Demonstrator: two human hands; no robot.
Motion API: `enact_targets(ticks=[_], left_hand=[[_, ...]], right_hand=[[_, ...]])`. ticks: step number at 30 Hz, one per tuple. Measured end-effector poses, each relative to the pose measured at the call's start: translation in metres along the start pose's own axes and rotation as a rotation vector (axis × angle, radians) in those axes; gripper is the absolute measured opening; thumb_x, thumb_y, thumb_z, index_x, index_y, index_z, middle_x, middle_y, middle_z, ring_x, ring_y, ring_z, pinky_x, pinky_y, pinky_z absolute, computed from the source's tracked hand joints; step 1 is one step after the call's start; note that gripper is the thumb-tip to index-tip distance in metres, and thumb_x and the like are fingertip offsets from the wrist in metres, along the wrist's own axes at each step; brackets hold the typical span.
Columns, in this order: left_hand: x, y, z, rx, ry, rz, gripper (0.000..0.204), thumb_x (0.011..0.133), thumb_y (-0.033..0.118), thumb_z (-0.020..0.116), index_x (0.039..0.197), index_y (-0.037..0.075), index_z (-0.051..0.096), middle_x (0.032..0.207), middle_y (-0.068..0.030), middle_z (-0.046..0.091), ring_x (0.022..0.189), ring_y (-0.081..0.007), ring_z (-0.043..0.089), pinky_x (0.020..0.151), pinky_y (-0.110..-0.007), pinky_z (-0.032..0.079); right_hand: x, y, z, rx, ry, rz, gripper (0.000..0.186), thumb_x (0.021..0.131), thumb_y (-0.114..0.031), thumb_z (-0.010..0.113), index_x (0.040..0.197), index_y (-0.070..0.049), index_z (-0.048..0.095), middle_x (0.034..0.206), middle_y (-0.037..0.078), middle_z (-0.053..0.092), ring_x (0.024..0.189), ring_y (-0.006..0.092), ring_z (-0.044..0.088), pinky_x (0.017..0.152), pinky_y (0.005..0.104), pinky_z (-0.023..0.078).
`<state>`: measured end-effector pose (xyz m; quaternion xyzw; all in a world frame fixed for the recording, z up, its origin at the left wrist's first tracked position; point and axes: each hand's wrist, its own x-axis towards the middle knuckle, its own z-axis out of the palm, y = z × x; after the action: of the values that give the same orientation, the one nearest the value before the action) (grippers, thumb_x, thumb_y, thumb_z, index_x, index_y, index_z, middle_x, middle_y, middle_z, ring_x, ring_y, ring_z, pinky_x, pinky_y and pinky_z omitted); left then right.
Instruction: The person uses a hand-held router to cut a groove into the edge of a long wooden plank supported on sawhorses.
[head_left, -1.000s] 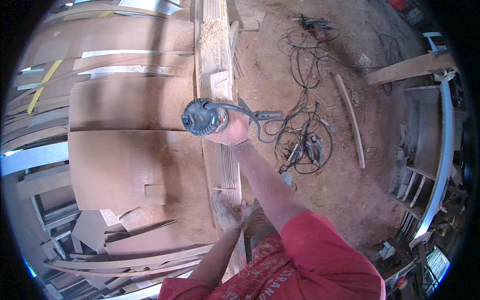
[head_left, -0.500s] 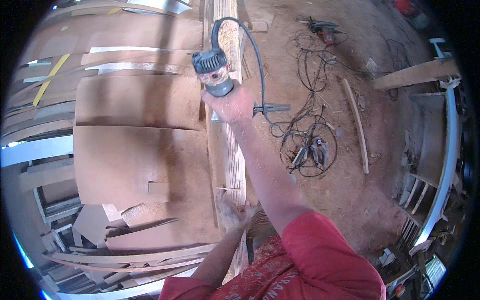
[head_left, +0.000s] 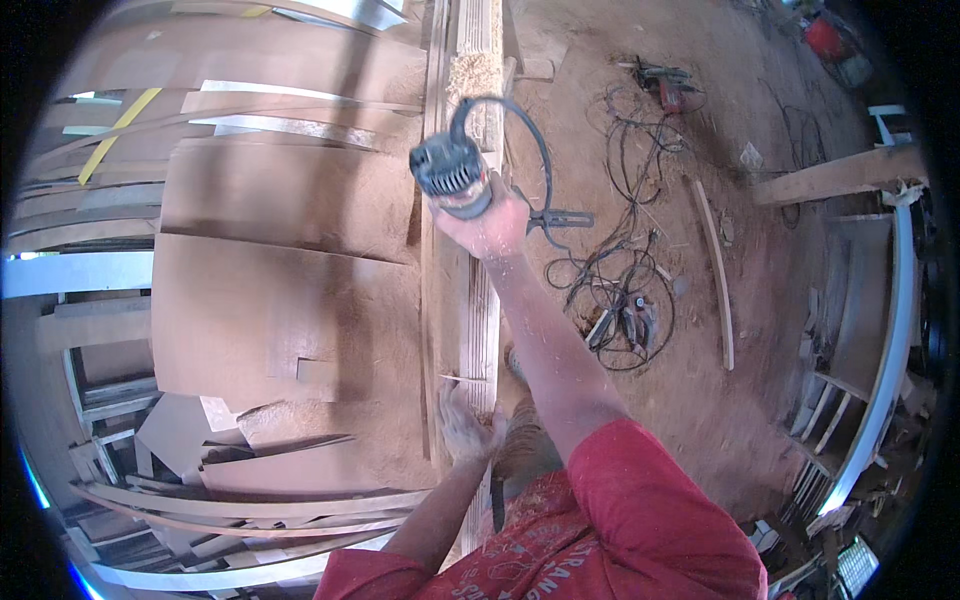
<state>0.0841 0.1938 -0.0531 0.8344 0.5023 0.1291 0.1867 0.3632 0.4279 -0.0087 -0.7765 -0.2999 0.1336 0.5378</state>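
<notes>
A long pale grooved timber [head_left: 480,320] runs away from me, with shavings on its far part. My right hand [head_left: 480,220] is closed round the lower body of a grey-and-black corded power tool [head_left: 448,170], held over the timber. A black bar fitting [head_left: 560,218] sticks out to the right beside it, and the cord loops up and down to the right. Lower down, my left hand [head_left: 460,425] lies on the timber, fingers stretched along its left side, near a thin wood sliver crossing it. The tool's base is hidden.
Dusty brown sheets [head_left: 280,310] and stacked strips lie left of the timber. On the dusty floor at right are tangled cables [head_left: 625,290], more power tools [head_left: 670,90] and a loose batten [head_left: 712,270]. A beam [head_left: 830,175] and leaning boards [head_left: 850,320] line the right side.
The tool in my right hand rose away along the timber, then came back a little. Its top is tilted differently. My left hand stays in place; the view has shifted slightly.
</notes>
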Motion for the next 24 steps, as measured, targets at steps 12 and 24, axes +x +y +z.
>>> enact_targets(ticks=[12,24], left_hand=[[0.0,0.006,-0.005,-0.03,-0.037,-0.056,0.087,0.088,0.032,0.082,0.156,-0.002,0.04,0.16,-0.0341,0.048,0.154,-0.0579,0.043,0.13,-0.066,0.035],[-0.003,0.004,-0.003,-0.069,-0.042,-0.068,0.085,0.087,0.029,0.084,0.154,-0.002,0.041,0.16,-0.0351,0.048,0.154,-0.058,0.043,0.129,-0.066,0.036]], right_hand=[[0.018,-0.003,0.0,0.033,-0.059,0.042,0.068,0.067,-0.046,0.101,0.114,-0.003,0.078,0.1,0.019,0.084,0.096,0.0356,0.084,0.087,0.0457,0.066],[0.007,0.033,0.014,0.136,0.111,-0.257,0.064,0.06,-0.046,0.103,0.098,-0.003,0.074,0.083,0.017,0.077,0.078,0.0365,0.08,0.071,0.0444,0.064]])
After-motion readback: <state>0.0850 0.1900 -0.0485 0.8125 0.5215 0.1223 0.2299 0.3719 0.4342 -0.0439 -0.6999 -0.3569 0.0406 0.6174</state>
